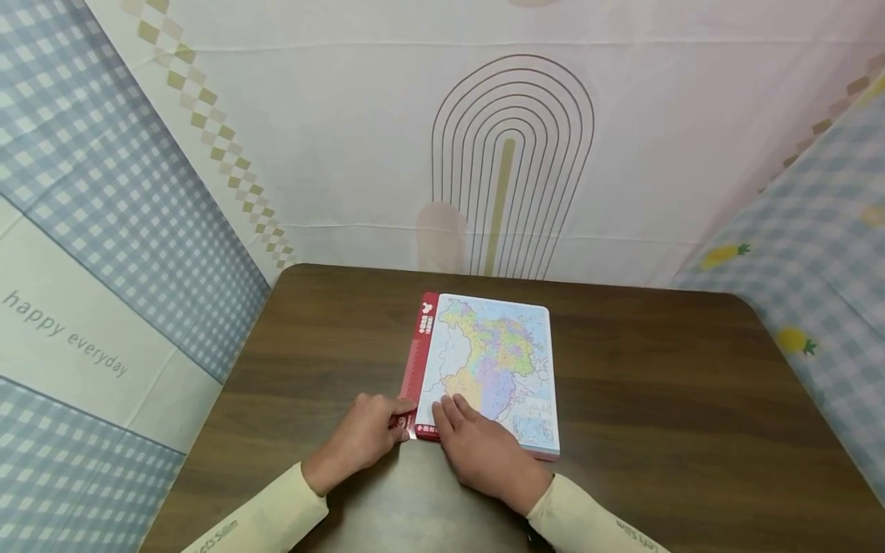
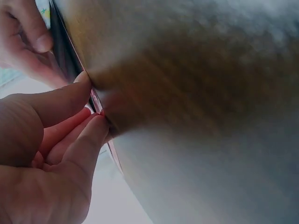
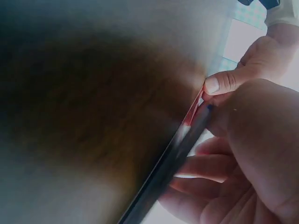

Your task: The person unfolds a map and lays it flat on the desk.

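With twelve o'clock at the far edge in the head view, the map board (image 1: 494, 361) lies flat on the dark wood surface (image 1: 657, 369), close to the middle of the clock, its face printed with a map in yellow, green, purple and pale blue. Along the board's nine o'clock side runs a red strip (image 1: 419, 349) with white lettering and a white emblem near its eleven o'clock end. The left hand (image 1: 366, 432), at the board's eight o'clock, pinches the near end of this strip between thumb and fingers; the left wrist view shows the fingertips meeting on the thin edge. The right hand (image 1: 484, 453) comes in from five o'clock and rests over the board's six o'clock edge, its fingers nearly straight and close together on the map, pointing towards eleven; its thumb is hidden in the head view. The fingertips of the two hands are near each other but apart. Pale sleeves (image 1: 263, 511) with dark print cover both forearms. Beyond the surface, at twelve o'clock, hangs a white cloth (image 1: 346, 138) with nested arches; blue checked cloths (image 1: 104, 153) hang at ten and two, the latter with yellow pineapples.
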### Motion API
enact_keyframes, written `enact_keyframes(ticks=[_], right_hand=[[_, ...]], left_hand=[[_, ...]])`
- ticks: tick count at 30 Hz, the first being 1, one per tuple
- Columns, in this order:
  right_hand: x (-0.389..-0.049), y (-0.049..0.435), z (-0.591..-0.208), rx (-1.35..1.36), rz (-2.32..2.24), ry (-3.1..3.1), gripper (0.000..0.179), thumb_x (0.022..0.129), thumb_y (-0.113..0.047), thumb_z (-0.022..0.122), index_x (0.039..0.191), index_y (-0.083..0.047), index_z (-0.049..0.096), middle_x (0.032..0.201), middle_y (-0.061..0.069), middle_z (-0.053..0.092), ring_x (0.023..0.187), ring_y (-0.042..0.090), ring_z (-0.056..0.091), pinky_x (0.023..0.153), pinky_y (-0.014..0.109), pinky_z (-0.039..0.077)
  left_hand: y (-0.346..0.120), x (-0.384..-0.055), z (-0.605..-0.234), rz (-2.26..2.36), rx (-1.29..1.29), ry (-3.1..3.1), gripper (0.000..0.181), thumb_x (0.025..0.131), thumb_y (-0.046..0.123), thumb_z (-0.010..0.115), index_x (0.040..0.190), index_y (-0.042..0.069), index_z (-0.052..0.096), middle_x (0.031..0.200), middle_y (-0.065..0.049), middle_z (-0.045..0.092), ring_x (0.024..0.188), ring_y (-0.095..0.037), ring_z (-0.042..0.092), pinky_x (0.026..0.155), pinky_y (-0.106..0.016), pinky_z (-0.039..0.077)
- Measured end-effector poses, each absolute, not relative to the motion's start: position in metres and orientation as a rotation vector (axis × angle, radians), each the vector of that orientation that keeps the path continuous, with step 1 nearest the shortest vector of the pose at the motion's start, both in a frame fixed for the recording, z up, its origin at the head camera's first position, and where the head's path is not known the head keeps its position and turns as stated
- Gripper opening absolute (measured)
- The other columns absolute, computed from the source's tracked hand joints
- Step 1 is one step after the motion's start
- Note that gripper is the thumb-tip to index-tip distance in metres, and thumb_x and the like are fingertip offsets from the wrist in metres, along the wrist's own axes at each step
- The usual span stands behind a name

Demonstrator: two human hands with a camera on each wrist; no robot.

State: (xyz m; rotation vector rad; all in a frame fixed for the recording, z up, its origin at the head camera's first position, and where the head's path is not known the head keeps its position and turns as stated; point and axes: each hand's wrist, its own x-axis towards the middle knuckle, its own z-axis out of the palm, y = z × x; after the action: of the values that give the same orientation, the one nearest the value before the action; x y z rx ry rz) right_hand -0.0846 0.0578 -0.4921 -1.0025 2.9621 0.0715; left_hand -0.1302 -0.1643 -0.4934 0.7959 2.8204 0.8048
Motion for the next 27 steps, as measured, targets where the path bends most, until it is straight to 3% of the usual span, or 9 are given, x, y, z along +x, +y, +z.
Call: enact_keyframes(ticks=[10,19,27], right_hand=[[-0.075,0.075,-0.476,-0.976,0.029,3.073,0.047,0.11,-0.016,0.052,0.155,-0.003,0.05,0.155,0.016,0.058,0.142,0.028,0.058,0.107,0.036,0.054],[-0.072,0.103,-0.456,-0.972,-0.013,3.137,0.049,0.108,-0.01,0.057,0.154,0.0,0.048,0.156,0.019,0.056,0.144,0.031,0.056,0.109,0.042,0.053],[-0.07,0.131,-0.443,-0.925,0.036,3.224,0.053,0.103,-0.002,0.063,0.154,0.0,0.049,0.156,0.017,0.057,0.144,0.03,0.056,0.108,0.043,0.054]], left_hand=[[-0.167,-0.132,-0.495,0.809,0.837,2.785,0.038,0.083,0.011,0.091,0.121,0.015,0.082,0.115,-0.006,0.081,0.094,-0.01,0.071,0.076,-0.029,0.057],[-0.166,-0.131,-0.496,0.815,0.87,2.801,0.03,0.087,0.011,0.088,0.117,0.014,0.083,0.101,-0.005,0.082,0.069,-0.008,0.056,0.061,-0.023,0.044],[-0.164,-0.13,-0.494,0.808,0.851,2.771,0.032,0.086,0.01,0.088,0.117,0.011,0.082,0.099,-0.005,0.081,0.065,-0.008,0.052,0.058,-0.021,0.043]])
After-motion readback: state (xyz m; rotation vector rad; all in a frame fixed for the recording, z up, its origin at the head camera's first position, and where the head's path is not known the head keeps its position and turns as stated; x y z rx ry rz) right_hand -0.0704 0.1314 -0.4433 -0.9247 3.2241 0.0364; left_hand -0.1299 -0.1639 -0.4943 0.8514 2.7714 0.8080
